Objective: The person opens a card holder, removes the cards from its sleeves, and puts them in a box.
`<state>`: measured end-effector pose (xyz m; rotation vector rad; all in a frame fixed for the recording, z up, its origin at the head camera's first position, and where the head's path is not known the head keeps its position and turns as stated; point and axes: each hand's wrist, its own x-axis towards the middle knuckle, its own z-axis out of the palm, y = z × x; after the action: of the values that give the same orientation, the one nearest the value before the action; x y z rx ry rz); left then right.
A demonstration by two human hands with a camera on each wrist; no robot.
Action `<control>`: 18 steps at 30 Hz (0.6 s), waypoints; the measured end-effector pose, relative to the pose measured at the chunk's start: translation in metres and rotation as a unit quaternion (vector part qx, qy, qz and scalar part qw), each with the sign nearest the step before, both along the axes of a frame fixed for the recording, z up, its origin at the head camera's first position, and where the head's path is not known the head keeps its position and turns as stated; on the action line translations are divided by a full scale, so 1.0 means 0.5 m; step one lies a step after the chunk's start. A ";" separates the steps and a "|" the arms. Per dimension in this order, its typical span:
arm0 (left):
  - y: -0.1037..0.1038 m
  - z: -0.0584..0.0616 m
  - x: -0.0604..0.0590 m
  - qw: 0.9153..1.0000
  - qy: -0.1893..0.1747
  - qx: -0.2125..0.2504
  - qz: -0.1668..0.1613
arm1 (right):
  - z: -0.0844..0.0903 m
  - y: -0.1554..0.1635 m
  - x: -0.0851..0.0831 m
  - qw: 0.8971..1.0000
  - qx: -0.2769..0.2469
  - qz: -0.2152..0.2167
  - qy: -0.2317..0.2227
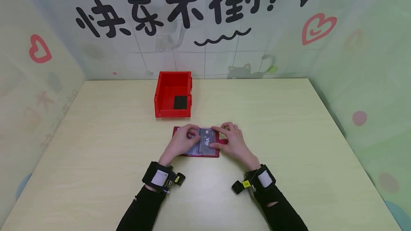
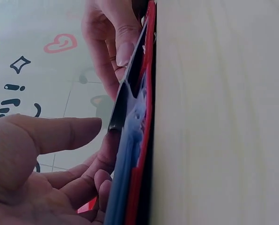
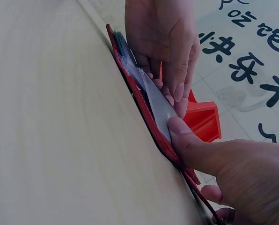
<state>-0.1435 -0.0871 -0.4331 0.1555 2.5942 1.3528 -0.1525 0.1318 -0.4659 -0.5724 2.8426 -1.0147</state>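
Note:
A red card wallet [image 1: 196, 154] lies open on the table just in front of me, its clear plastic sleeves [image 3: 156, 101] fanned up. A grey card marked VIP [image 1: 208, 141] sits at a sleeve in the middle. My left hand [image 1: 189, 137] has its fingers curled over the left sleeves and holds them. My right hand [image 1: 219, 138] pinches the card, thumb on its near edge and forefinger at its far edge. In the left wrist view the card's dark edge [image 2: 118, 110] stands out from the wallet [image 2: 146, 140].
A red open-fronted bin [image 1: 163, 95] stands just behind the wallet with a flat black item [image 1: 180, 102] inside. The pale wooden table [image 1: 289, 124] is walled by decorated panels on three sides.

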 end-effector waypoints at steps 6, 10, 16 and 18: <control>0.006 0.000 0.000 1.000 -0.006 -0.008 0.010 | 0.007 -0.002 -0.002 1.000 0.018 0.007 -0.011; 0.008 0.001 -0.001 1.000 -0.011 -0.011 0.012 | 0.010 -0.002 -0.004 0.999 0.034 0.010 -0.021; 0.001 0.002 -0.004 1.000 -0.023 -0.017 0.011 | 0.012 -0.001 -0.004 0.999 0.042 0.014 -0.024; -0.001 0.002 -0.004 0.999 -0.028 -0.015 0.013 | 0.011 0.001 -0.004 0.999 0.040 0.014 -0.023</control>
<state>-0.1456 -0.0877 -0.4323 0.0783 2.5785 1.3064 -0.1545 0.1322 -0.4604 -0.5734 2.8116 -0.8935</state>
